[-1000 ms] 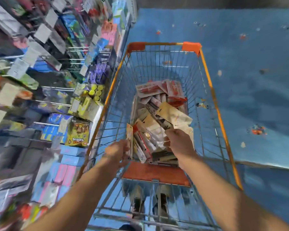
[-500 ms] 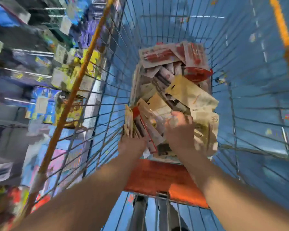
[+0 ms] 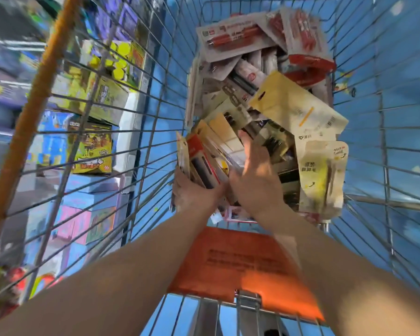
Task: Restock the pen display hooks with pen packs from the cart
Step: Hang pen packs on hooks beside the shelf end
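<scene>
Early stage, I judged: pen packs (image 3: 260,112) lay heaped in the cart (image 3: 155,112), none hung that I could see. My left hand (image 3: 194,192) gripped several upright packs; my right hand (image 3: 257,175) lay flat, fingers straight, on the heap. Hooks out of clear view.

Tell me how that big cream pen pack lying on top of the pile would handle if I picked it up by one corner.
The cream pen pack looks like a thin, flat card, so it would probably feel light and flex somewhat. It lies loose and tilted on the pile, so it may slide off. Its surface looks smooth, perhaps slippery.
</scene>
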The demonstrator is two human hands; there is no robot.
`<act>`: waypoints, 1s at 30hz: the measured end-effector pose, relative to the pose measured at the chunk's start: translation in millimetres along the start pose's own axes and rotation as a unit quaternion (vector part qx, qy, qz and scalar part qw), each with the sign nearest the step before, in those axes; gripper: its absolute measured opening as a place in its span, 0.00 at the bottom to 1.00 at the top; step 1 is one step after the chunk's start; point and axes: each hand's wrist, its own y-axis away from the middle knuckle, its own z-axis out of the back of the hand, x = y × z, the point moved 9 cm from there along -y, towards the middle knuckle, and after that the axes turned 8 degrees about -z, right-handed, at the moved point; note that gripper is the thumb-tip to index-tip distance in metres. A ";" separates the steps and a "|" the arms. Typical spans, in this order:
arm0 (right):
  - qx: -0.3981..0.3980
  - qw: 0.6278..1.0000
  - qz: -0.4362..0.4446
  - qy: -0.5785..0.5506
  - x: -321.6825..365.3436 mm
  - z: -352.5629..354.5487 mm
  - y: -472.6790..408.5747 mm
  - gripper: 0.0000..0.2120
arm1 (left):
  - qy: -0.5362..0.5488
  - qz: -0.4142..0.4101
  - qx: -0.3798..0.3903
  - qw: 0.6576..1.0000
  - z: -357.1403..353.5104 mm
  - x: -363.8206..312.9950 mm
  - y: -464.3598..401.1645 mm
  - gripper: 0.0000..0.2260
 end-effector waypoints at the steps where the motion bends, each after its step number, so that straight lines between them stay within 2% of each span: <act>1: -0.004 1.000 0.018 -0.004 3.2 -0.3 1.5 0.36 | 0.004 0.000 -0.001 1.000 0.9 -0.7 -0.4 0.64; 3: 0.009 0.999 0.029 -0.012 3.3 -5.7 2.7 0.36 | 0.004 0.006 0.003 1.000 1.2 0.5 -1.8 0.63; 6: 0.042 0.998 0.001 -0.050 -1.6 -11.5 2.7 0.40 | 0.012 0.007 0.009 1.000 2.5 5.0 -3.9 0.60; 12: 0.056 0.997 -0.046 0.035 -9.3 -33.1 -7.9 0.35 | 0.044 -0.008 0.032 0.998 0.9 19.5 -8.4 0.60; 15: 0.130 0.987 -0.094 0.021 -11.8 -44.8 -11.0 0.36 | 0.079 -0.008 0.046 0.996 5.7 15.3 -6.4 0.53; 18: 0.160 0.983 -0.078 0.038 -5.0 -57.0 -6.4 0.33 | 0.079 0.019 0.066 0.995 6.2 14.3 -7.2 0.45; 21: 0.147 0.986 -0.067 0.037 -6.1 -67.1 3.4 0.38 | 0.069 0.037 0.069 0.995 4.5 15.9 -9.0 0.41; 30: 0.109 0.988 -0.054 -0.100 -6.3 -55.8 7.2 0.27 | 0.091 0.022 0.029 0.995 9.8 10.6 -7.4 0.27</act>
